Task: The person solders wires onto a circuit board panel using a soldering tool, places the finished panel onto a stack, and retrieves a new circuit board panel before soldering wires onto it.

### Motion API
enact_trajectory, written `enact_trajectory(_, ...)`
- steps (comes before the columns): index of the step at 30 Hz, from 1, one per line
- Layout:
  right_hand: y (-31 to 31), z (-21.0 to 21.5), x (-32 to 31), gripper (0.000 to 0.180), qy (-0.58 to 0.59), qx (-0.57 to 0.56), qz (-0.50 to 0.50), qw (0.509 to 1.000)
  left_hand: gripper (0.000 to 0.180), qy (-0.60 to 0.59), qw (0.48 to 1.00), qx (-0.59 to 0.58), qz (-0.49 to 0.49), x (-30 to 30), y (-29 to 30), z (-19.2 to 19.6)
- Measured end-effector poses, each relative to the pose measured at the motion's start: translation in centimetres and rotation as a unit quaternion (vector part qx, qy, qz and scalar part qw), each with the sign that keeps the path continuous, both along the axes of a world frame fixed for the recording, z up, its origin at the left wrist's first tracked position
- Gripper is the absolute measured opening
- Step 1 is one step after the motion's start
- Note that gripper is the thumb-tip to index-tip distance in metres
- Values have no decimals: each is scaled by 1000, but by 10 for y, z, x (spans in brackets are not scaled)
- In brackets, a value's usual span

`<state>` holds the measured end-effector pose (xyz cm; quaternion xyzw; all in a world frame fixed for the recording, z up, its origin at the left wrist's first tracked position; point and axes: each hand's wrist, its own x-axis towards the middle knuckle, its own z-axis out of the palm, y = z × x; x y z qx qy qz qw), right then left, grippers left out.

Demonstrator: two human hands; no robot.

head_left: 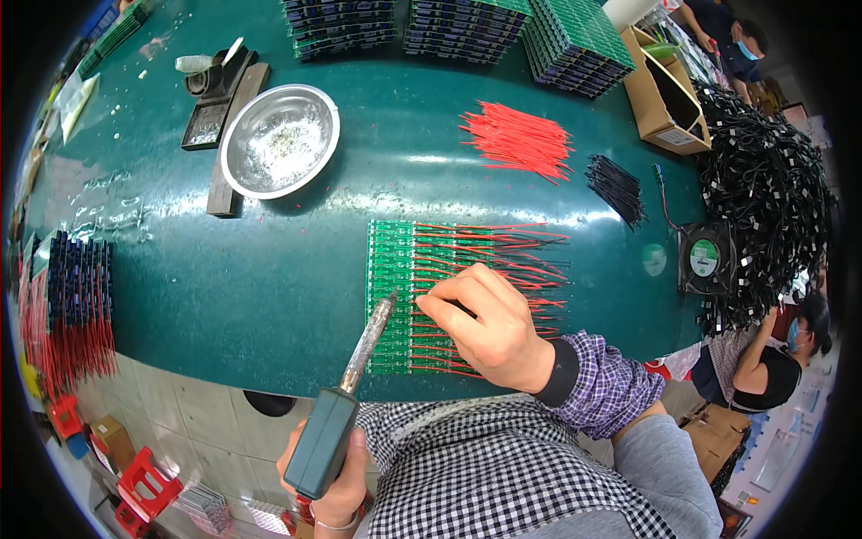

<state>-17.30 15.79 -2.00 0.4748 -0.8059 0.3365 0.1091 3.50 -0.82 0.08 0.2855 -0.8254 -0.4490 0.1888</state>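
Circuit-board panel [386, 350]: red wires [539, 282] line many rows toward three o'clock, loose reds [519, 142] remain at one; left fingers [357, 452] grip soldering iron [327, 440], right fingers [456, 289] pinched, catch unclear.

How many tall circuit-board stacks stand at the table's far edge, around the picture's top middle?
3: a left stack, a middle stack, and a right stack beside the cardboard box. Others may be hidden behind them.
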Motion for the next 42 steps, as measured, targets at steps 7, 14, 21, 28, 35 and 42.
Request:
enact_trajectory(7, 0, -1, 1, 26, -7, 3, 7, 1000, 22, 4, 1000, 9, -16, -4, -1, 3)
enact_trajectory(14, -1, -1, 0, 25, 0, 3, 2, 1000, 20, 12, 999, 0, -39, -6, -2, 2)
enact_trajectory(21, -2, -2, 1, 25, 5, 0, -3, 1000, 20, 7, 999, -8, -52, 1, -4, -2)
enact_trajectory(28, -1, -2, 1, 25, 7, 1, -2, 1000, 20, -16, 999, 23, -18, 14, -3, -7)
enact_trajectory(35, -3, -4, 1, 24, 21, -3, -11, 1000, 23, -3, 1000, 25, 15, 8, 3, 0)
enact_trajectory(42, -3, -3, 5, 26, 49, -26, -11, 998, 24, 0, 1000, -5, 19, 10, 5, -1)
